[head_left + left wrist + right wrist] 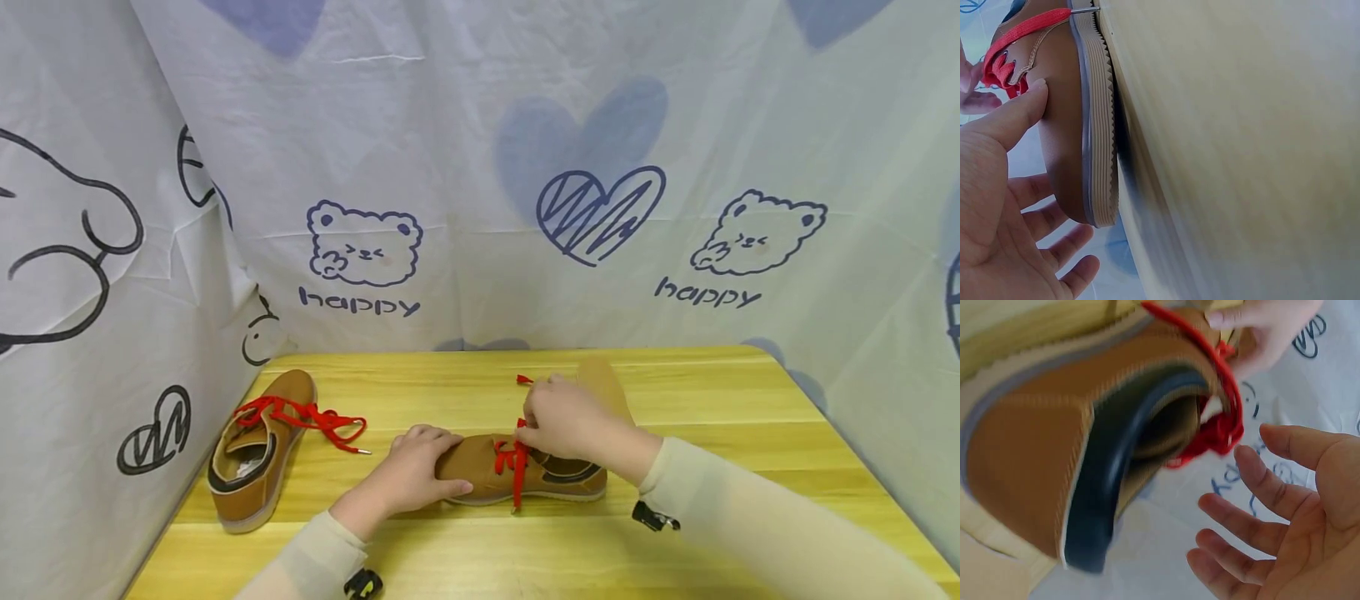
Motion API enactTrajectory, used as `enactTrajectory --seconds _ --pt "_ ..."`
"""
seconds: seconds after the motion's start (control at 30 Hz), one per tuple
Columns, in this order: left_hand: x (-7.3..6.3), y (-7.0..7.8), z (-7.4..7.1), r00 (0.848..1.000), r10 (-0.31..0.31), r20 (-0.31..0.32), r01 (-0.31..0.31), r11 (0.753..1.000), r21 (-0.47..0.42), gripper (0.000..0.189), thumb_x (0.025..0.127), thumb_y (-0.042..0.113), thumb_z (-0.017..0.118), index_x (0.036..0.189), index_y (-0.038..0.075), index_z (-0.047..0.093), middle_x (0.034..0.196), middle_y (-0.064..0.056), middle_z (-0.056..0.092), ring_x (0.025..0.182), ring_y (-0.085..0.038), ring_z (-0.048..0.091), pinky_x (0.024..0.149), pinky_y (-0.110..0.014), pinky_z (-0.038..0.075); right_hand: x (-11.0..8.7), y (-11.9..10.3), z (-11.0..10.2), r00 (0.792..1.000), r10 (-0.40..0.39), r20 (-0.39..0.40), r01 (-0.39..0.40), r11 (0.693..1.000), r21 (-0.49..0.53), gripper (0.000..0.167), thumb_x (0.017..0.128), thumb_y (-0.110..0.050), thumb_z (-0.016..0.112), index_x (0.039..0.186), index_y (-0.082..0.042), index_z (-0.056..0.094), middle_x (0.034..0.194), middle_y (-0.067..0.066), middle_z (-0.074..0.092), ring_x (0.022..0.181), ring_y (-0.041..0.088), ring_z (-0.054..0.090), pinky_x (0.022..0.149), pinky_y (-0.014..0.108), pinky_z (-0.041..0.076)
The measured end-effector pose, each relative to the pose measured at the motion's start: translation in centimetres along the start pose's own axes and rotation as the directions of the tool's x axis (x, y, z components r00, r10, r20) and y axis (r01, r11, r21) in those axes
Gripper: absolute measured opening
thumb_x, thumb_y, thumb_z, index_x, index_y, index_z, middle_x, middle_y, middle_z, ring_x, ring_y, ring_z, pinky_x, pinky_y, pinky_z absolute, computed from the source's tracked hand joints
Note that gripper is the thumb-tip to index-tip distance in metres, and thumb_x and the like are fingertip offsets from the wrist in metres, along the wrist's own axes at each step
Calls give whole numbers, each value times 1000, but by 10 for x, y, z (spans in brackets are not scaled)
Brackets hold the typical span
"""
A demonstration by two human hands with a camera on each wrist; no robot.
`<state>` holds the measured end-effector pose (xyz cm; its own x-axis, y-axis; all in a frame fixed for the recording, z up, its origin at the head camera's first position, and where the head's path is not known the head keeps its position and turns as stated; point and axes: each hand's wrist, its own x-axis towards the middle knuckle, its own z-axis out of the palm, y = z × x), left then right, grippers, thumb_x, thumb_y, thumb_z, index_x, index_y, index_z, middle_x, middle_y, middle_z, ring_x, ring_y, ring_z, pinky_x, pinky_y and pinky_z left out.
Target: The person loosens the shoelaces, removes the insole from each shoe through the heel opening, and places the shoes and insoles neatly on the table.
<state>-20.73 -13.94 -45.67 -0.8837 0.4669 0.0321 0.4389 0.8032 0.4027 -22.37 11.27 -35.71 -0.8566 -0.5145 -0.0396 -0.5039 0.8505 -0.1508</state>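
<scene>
A brown shoe (480, 467) with red laces (519, 467) lies in front of me, its toe to the left. My left hand (412, 468) grips the toe end, thumb along the near side and fingers over the far side. In the left wrist view the thumb presses the brown upper (1063, 137) just above the ribbed sole. My right hand (566, 421) is over the shoe's opening. The right wrist view shows that hand (1291, 512) with fingers spread and slightly bent, thumb and index fingertips right by the red lace knot (1225, 434), nothing between them.
A second brown shoe (258, 467) with red laces stands at the table's left side, a loose lace end (345, 429) trailing right. Behind my right hand lies a tan, round-ended flat piece (606, 387). The wooden table (712, 400) meets a printed white cloth (465, 167) at the back.
</scene>
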Motion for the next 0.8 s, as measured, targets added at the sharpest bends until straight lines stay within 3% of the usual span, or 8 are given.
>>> enactTrajectory --seconds 0.13,0.27,0.5,0.8 --pt "-1 0 1 1000 -2 0 2 1000 -6 75 85 57 73 140 9 58 137 -12 58 130 -35 46 103 -58 35 -8 -10 7 1000 -6 -16 5 997 -78 45 89 -44 74 56 -21 55 97 -1 63 91 23 53 71 35 50" --pt "-1 -1 2 1000 0 -2 0 1000 -11 75 85 57 73 141 9 58 137 -12 58 130 -36 45 103 -58 35 -11 -15 15 999 3 -51 -11 985 -170 44 88 -49 74 56 -23 58 96 -1 63 96 23 55 73 37 53" --pt "-1 -1 2 1000 6 -8 -7 1000 -17 73 86 54 74 140 9 58 137 -12 58 129 -35 46 102 -58 35 -15 -20 28 993 -24 -117 -13 951 -310 38 87 -54 72 70 -20 69 95 -1 63 97 25 54 74 40 50" --pt "-2 0 1 1000 5 -20 -5 1000 -30 74 85 54 75 139 8 59 135 -12 59 128 -35 47 101 -58 36 -15 -21 29 965 -125 -230 46 946 -320 20 84 -27 76 69 -16 70 93 0 63 90 24 53 68 38 47"
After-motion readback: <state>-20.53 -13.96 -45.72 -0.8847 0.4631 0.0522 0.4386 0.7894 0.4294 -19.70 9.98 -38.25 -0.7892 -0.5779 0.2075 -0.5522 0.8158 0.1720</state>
